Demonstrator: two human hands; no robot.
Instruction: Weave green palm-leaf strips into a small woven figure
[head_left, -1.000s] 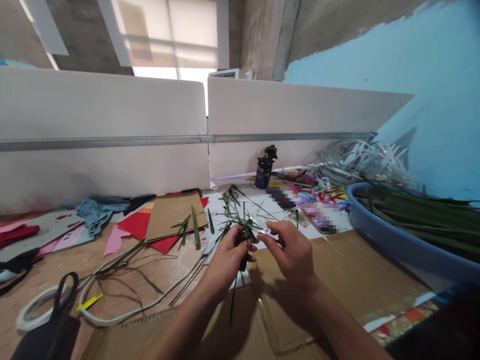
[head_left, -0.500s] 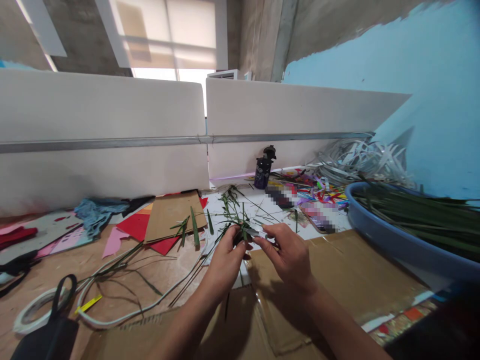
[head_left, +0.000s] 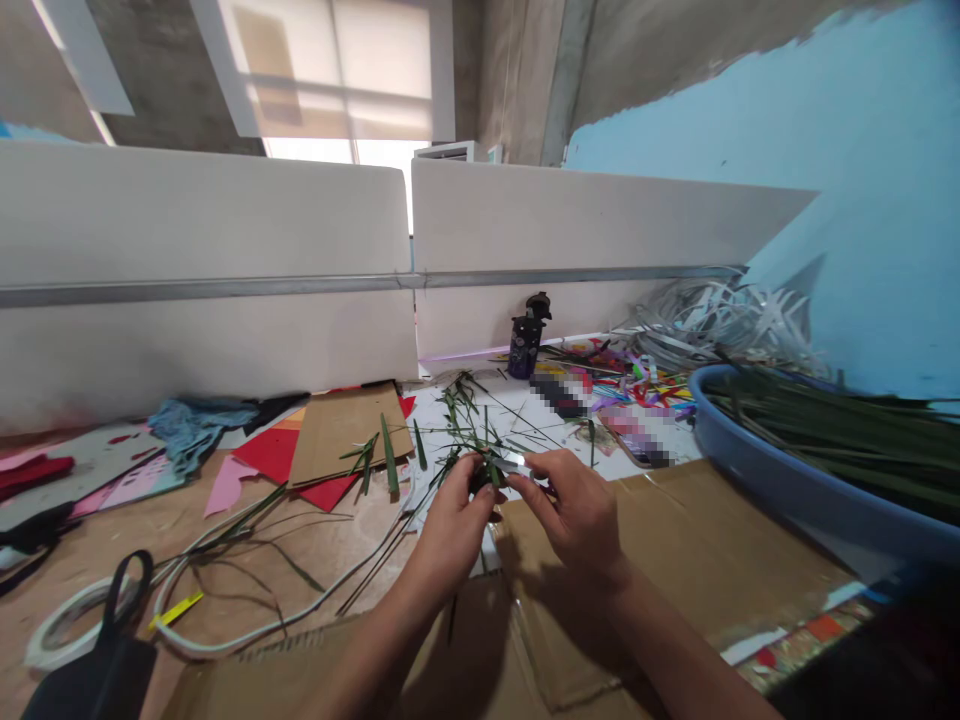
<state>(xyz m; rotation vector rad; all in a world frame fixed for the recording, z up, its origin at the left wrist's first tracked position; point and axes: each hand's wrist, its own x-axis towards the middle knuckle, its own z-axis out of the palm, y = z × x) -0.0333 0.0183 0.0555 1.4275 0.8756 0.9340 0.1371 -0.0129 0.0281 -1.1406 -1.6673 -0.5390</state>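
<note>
My left hand (head_left: 459, 500) is closed, thumb and fingertips pinching a dark green leaf piece (head_left: 487, 470), mostly hidden by the fingers. A small shiny metal blade (head_left: 516, 461) reaches from the closed fingers of my right hand (head_left: 577, 505) to the leaf piece. The fingers cover its handle, so I cannot tell whether it belongs to a knife or scissors. Just beyond both hands, thin green leaf scraps (head_left: 466, 395) lie scattered on a white sheet (head_left: 427, 410).
A blue basin (head_left: 724, 455) of long green leaves stands at right, beside a cardboard sheet (head_left: 675, 550). Behind are a dark bottle (head_left: 525, 345) and white strapping coils (head_left: 720, 315). Left lie a brown board (head_left: 337, 430), a white cable (head_left: 300, 612) and a tape roll (head_left: 56, 625).
The metal blade has tilted slightly and now catches more light against the leaf piece. Both hands stay almost in place, with the right shifted a little.
</note>
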